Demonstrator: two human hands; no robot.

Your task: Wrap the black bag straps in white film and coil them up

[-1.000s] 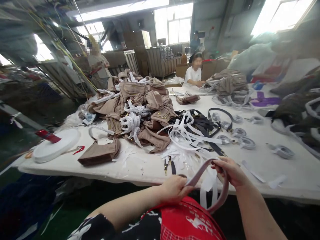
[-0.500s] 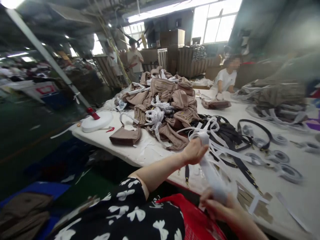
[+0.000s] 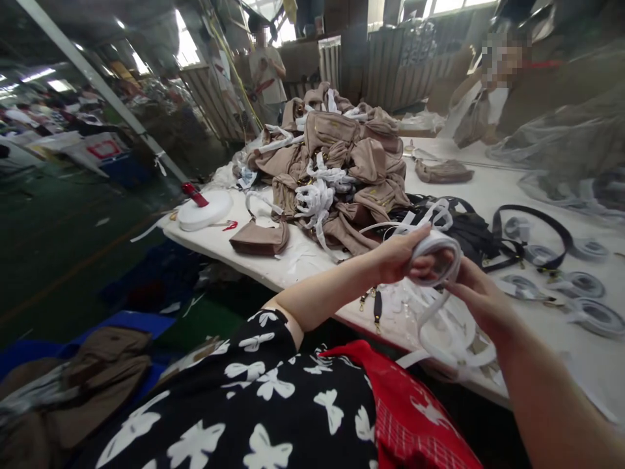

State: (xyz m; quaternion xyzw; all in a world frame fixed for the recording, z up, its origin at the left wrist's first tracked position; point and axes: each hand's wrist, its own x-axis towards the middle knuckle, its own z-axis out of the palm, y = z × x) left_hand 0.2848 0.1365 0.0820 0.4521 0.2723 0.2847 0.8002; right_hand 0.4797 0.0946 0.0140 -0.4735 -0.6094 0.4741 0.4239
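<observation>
A coil of strap with a white wrapping (image 3: 458, 253) is held above the table's near edge. My left hand (image 3: 403, 256) grips it from the left, with fingers reaching inside the loop. On the coil's right side, my right hand (image 3: 481, 299) is closed at its rim. A loose white length (image 3: 424, 326) hangs in loops below the two hands. Close behind lie a tangle of black straps (image 3: 459, 225) and loose white strips (image 3: 439, 212). Short black straps with gold clasps (image 3: 377, 306) hang over the near edge.
A high heap of brown bags (image 3: 375, 159) covers the table's middle. One brown bag (image 3: 261, 238) lies in front, near a white roll (image 3: 208, 208). Several wrapped coils (image 3: 598, 316) sit at right. A co-worker (image 3: 488, 98) holds a bag across the table.
The white length that was stretched down between my hands now hangs loose in loops. My right hand has risen to the coil. The co-worker across has lifted a bag in clear wrapping.
</observation>
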